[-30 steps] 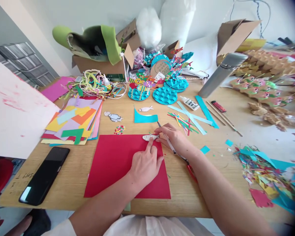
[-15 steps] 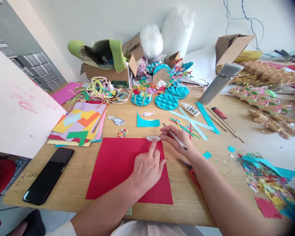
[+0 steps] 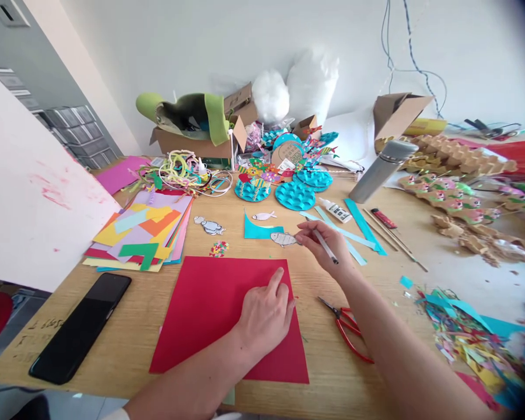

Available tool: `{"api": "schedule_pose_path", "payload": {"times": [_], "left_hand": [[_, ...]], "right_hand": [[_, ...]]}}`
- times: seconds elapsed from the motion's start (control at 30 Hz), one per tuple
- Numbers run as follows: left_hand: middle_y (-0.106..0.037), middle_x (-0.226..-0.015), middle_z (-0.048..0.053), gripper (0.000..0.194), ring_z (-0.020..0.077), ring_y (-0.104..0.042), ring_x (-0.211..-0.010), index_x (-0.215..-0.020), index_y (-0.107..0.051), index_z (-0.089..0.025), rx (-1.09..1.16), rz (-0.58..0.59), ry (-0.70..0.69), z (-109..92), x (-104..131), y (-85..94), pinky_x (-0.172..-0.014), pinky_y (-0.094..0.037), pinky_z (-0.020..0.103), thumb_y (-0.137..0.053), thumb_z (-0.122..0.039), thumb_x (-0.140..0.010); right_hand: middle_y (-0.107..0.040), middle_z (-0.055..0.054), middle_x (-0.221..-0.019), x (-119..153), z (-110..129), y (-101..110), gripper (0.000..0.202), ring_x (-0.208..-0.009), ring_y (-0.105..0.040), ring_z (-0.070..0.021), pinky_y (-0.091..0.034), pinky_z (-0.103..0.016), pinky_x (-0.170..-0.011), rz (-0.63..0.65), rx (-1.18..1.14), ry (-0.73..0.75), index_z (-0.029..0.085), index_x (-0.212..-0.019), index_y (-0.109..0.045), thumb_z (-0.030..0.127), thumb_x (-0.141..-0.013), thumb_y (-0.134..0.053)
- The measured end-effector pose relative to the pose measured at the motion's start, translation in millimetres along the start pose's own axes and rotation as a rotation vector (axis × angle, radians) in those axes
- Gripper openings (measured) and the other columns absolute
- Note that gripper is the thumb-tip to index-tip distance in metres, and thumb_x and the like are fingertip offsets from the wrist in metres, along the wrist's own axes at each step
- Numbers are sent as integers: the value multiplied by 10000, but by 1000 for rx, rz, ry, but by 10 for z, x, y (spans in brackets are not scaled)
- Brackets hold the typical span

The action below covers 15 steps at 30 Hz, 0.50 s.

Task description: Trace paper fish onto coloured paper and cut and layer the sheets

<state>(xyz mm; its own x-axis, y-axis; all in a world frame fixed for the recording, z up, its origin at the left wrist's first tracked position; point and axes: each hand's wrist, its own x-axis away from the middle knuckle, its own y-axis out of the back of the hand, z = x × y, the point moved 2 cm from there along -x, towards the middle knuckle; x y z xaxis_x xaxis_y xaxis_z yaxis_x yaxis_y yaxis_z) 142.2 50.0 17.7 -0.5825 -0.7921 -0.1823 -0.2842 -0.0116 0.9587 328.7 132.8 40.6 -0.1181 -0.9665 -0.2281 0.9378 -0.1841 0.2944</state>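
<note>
On the red sheet of paper rests my left hand, index finger stretched out and the others loosely bent, holding nothing. My right hand has a pen slanting between its fingers. Its thumb and fingertip also pinch the tail end of a striped paper fish cutout, which overlaps the corner of a turquoise paper piece. Behind lies a plain pale fish cutout. Another drawn fish cutout is farther left, above a small heap of coloured paper bits.
Red-handled scissors lie by my right forearm. A phone and stacked coloured paper are at the left. A glue bottle, a grey flask and paper scraps stand or lie to the right.
My right hand has drawn the striped fish cutout off the red sheet's far edge, away and to the right. My left fingertip has come off the cutout onto the red sheet. The view has tilted up.
</note>
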Motion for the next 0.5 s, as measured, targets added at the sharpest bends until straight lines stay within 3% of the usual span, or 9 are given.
{"api": "schedule_pose_path", "payload": {"times": [0.13,0.3,0.5], "left_hand": [[-516,-1437,115,149,179,-682,-724,-937,-590,-181,25,42,-1,17,-8,-10,-655,-555,347,-479,-279,-947],[-533,-1419,123,176,181,-685,-717,-946,-605,-177,32,73,4,22,-19,6,-649,-556,349,-466,-284,-956],[-553,-1399,124,207,191,-691,-717,-977,-614,-163,17,120,1,14,-28,20,-632,-553,349,-462,-303,-961]], "right_hand": [[-718,-56,-801,-429,81,2,312,-726,-664,-201,-516,-330,-682,45,175,108,186,-1001,-589,419,-802,-650],[-704,-53,-728,-980,-146,-282,220,-672,-670,-201,-494,-293,-610,121,281,109,168,-931,-582,318,-777,-627],[-719,-71,-768,-1224,-382,-567,164,-742,-686,-217,-506,-312,-678,169,401,98,166,-891,-597,177,-730,-627]]}}
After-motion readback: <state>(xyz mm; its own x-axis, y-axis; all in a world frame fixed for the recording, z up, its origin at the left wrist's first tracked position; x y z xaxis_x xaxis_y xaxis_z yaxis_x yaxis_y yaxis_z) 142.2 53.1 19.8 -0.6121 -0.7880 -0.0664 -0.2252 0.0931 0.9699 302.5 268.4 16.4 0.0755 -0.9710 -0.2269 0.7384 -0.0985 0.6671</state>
